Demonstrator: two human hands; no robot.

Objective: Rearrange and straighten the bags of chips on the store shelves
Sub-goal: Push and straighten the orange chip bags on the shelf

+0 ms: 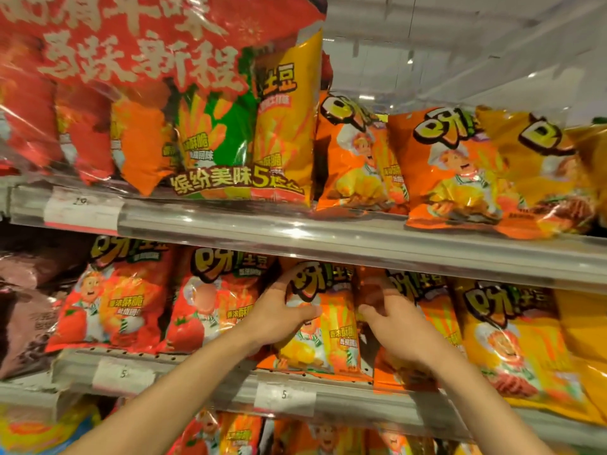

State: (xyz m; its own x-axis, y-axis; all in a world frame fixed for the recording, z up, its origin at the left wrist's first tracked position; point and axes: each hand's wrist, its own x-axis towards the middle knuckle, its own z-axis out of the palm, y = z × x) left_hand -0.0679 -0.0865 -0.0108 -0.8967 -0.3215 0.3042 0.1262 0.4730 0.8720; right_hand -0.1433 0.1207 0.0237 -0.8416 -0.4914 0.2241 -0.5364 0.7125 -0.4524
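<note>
Left hand (279, 315): raised at the left edge of the orange chip bag (323, 326), fingers curled behind it, thumb across its front.
Right hand (392, 326): at the bag's right edge, fingers tucked behind, thumb forward.
Forearms: bare, both angled upward toward the bag.

Orange chip bag (323, 326) upright, middle shelf (361, 254), between hands
</note>
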